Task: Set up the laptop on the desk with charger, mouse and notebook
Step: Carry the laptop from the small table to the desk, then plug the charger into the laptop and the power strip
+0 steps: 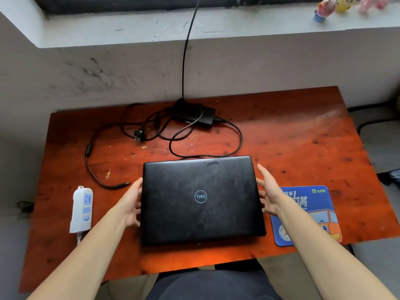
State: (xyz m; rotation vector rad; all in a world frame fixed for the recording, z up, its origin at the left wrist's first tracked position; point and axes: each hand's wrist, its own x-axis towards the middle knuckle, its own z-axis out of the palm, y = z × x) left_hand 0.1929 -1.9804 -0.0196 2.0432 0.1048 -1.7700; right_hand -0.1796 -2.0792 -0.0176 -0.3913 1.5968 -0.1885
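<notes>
Laptop: the closed black slab laptop with a round logo on its lid lies flat on my reddish-brown wooden desk, in the middle and towards the near edge, lid shut, logo upside down from where I sit.

Long axis: it runs left to right across me, so its two short sides face my two hands.

My left hand: fingers spread and loosely curled against the left short side; it looks to be touching the edge, but whether it is pressing I cannot tell.

My right hand: open, fingers splayed, just beside the right short side, perhaps brushing it; it holds nothing.

Which hand is nearer: neither by much; the laptop sits squarely between both.

Charger: the black power brick with its tangled black cable lies behind the laptop, towards the wall, well apart from both hands; its thin barrel plug end lies just to the far left of my left hand.

Power strip: a white plastic strip with blue sockets lies near the left desk edge.

Mouse pad: a blue printed pad lies just right of the laptop, partly under my right forearm.

Mouse, notebook: not in view.

Next, as I judge: the lid has to come up, and with the logo reversed the hinge is probably on the far long side.
</notes>
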